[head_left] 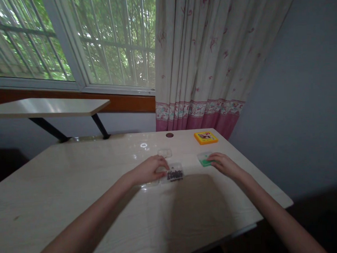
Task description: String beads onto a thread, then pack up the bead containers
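My left hand (151,170) is at the left edge of a small clear plastic box (175,173) with many small dark pieces in it. Its thumb and fingers are bent around that edge. Farther right, my right hand (224,164) has its fingertips closed on the right side of another shallow clear box (203,159), which has something bright green in it. The fingers partly cover this box. Beyond my left fingers lies a clear, empty-looking plastic lid or box (165,153). Another clear flat piece (148,184) shows partly under my left wrist.
A yellow-orange flat case (205,137) with a printed picture lies at the back right of the pale table (76,188). Near the back edge is a round cable hole (169,135). A raised shelf (48,107) on black legs stands at the back left, before the window.
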`<state>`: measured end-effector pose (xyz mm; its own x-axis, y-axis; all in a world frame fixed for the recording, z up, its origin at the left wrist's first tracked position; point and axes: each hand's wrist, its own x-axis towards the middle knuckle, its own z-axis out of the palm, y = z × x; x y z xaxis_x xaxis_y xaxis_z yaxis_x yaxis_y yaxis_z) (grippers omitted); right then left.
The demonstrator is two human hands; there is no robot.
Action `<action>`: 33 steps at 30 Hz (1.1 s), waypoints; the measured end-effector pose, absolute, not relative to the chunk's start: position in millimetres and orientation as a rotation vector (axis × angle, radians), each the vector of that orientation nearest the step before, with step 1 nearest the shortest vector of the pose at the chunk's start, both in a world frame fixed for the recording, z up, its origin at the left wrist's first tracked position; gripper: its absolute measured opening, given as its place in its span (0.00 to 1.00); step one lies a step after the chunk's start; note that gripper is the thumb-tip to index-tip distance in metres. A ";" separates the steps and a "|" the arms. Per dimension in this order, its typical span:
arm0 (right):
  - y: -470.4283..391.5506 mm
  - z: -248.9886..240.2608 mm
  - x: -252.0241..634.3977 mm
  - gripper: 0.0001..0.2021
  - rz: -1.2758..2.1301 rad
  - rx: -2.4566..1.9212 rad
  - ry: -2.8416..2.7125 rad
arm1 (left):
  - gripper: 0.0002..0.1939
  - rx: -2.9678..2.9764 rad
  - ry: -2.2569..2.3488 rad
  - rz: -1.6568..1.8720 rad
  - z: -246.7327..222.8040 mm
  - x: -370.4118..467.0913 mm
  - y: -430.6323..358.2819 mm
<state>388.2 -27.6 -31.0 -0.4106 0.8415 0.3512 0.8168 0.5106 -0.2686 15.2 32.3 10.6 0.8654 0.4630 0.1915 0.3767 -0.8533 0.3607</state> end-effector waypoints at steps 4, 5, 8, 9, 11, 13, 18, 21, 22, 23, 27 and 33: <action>-3.4 -34.8 425.7 0.11 0.048 -1.448 -2.203 | 0.11 2.775 0.531 0.248 18.6 17.9 1.9; 3.3 -36.5 431.4 0.11 0.033 -1.458 -2.186 | 0.11 2.786 0.530 0.243 18.7 20.4 -2.7; 21.5 -42.6 441.0 0.11 -0.030 -1.490 -2.145 | 0.15 2.809 0.516 0.243 16.1 32.9 -10.9; 26.6 -44.8 442.8 0.11 -0.048 -1.500 -2.132 | 0.17 2.815 0.508 0.242 14.5 38.8 -12.3; 34.3 -49.3 445.4 0.12 -0.080 -1.521 -2.102 | 0.21 2.826 0.489 0.236 10.0 53.1 -13.7; 38.0 -52.5 446.3 0.12 -0.103 -1.539 -2.078 | 0.23 2.842 0.476 0.220 4.1 69.9 -13.9; 23.4 -40.6 423.2 0.11 -0.167 -1.516 -2.016 | 0.30 2.827 0.431 0.188 -8.6 103.6 -14.5; -0.8 -22.7 383.8 0.11 0.028 -1.371 -2.164 | 0.30 2.776 0.442 0.297 -6.2 101.4 -11.0; -9.9 -18.2 368.6 0.11 0.100 -1.296 -2.252 | 0.27 2.760 0.479 0.360 -2.9 95.8 -7.8; -18.8 -15.3 353.9 0.12 0.144 -1.231 -2.324 | 0.23 2.743 0.533 0.431 1.3 87.8 -3.3; -45.1 -19.0 319.9 0.14 0.135 -1.091 -2.495 | 0.15 2.708 0.711 0.465 19.1 35.4 21.7; -52.5 -27.3 363.8 0.12 0.125 -1.334 -2.367 | 0.28 2.544 0.840 0.130 17.7 -61.3 34.0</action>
